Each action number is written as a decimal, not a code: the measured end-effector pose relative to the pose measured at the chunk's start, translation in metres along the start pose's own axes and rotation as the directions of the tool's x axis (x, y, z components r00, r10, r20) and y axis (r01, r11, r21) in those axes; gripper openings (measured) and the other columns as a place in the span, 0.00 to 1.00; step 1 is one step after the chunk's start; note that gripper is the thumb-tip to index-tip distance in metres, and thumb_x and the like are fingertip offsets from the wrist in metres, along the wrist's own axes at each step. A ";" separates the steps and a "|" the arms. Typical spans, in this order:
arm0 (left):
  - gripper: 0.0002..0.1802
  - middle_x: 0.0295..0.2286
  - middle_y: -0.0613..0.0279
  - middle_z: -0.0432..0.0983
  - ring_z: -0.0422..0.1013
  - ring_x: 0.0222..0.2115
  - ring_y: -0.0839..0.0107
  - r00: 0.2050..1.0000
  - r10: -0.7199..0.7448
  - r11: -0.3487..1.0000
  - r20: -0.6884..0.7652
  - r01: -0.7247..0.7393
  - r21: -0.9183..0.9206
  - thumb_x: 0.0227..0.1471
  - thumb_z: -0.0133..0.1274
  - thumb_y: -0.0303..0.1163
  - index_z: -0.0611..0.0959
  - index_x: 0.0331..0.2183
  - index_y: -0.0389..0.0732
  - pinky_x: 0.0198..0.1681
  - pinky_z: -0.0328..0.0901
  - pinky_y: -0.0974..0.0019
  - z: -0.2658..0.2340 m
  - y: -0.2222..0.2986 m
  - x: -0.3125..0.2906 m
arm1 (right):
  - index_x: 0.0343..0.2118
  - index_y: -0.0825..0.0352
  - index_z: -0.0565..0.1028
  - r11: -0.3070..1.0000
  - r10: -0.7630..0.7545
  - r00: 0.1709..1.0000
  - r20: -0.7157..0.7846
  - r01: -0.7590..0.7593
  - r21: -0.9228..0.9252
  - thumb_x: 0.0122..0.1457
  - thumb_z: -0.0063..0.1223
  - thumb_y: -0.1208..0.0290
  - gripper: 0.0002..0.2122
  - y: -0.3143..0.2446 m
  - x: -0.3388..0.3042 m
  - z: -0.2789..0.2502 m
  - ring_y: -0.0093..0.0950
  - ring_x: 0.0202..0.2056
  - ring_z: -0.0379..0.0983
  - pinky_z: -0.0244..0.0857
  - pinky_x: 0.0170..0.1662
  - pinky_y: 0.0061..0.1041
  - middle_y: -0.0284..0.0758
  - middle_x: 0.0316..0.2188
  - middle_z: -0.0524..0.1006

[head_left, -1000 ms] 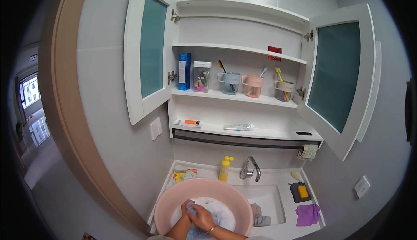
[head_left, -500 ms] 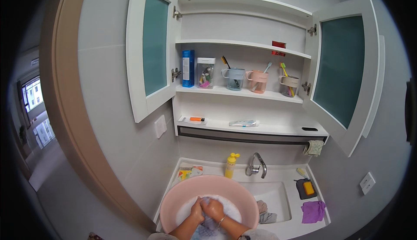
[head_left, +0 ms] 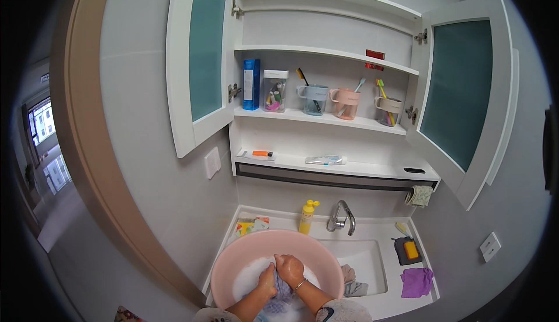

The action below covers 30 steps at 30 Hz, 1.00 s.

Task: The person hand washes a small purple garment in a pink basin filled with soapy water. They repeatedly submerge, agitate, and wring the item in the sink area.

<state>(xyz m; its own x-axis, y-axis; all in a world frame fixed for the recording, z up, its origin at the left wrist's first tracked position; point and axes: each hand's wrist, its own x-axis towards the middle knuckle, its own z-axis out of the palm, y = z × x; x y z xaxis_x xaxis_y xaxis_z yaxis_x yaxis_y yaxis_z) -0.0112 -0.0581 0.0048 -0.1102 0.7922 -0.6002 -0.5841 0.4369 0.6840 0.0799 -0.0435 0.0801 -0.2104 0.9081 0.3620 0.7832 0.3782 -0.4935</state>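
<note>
Both my hands are together over a pink basin [head_left: 233, 252] of white suds. My left hand [head_left: 267, 279] is closed on a wet bluish-purple checked cloth [head_left: 283, 292], which hangs down between my forearms into the soapy water. Right beside it and slightly higher, my right hand [head_left: 289, 268] is closed on the same cloth, its fingers curled with the knuckles up. A bracelet [head_left: 300, 284] circles my right wrist. Part of the cloth is hidden by the hands, and the rest lies half under suds.
Behind the basin stand a yellow bottle [head_left: 307, 217] and a chrome faucet [head_left: 342, 218]. Greyish cloths [head_left: 355, 287] lie in the white sink [head_left: 372, 258]. Along the right counter are a purple cloth [head_left: 417, 282] and a yellow soap bar [head_left: 411, 250]. An open cabinet [head_left: 326, 121] holding cups hangs above.
My hands have shifted slightly up and right within the basin, and the right one has turned. More of the checked cloth shows below them. The whole view has tilted slightly.
</note>
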 end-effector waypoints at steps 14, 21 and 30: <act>0.28 0.34 0.49 0.71 0.70 0.34 0.66 0.898 0.093 0.741 0.431 -0.351 0.572 0.42 0.56 0.40 0.70 0.41 0.29 0.35 0.65 0.64 -0.005 0.031 -0.036 | 0.21 0.68 0.74 0.902 0.262 0.964 0.051 -0.263 0.342 0.46 0.54 0.52 0.19 0.046 0.015 -0.038 0.32 0.23 0.72 0.65 0.30 0.29 0.39 0.17 0.74; 0.23 0.31 0.52 0.72 0.69 0.34 0.62 0.961 0.260 0.958 0.092 -0.269 0.103 0.38 0.58 0.31 0.73 0.38 0.33 0.35 0.65 0.61 -0.035 0.074 -0.019 | 0.29 0.69 0.76 0.941 -0.097 0.929 0.358 -0.032 0.338 0.42 0.58 0.53 0.21 0.071 0.007 -0.013 0.36 0.35 0.72 0.63 0.40 0.30 0.44 0.30 0.75; 0.16 0.29 0.55 0.72 0.68 0.32 0.65 0.904 0.426 0.784 -0.040 -0.346 0.515 0.38 0.57 0.33 0.77 0.33 0.39 0.36 0.63 0.60 -0.027 0.000 0.039 | 0.27 0.72 0.74 0.896 0.383 0.903 0.193 -0.415 0.162 0.41 0.53 0.64 0.15 0.146 -0.019 0.092 0.39 0.30 0.72 0.64 0.35 0.33 0.47 0.26 0.75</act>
<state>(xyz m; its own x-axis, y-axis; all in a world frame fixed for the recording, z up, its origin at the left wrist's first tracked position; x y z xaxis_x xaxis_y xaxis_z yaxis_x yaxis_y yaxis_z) -0.0369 -0.0388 -0.0297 -0.3803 0.8852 -0.2680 -0.0058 0.2875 0.9578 0.1445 0.0114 -0.0712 -0.0025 0.9999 -0.0147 0.6941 -0.0088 -0.7198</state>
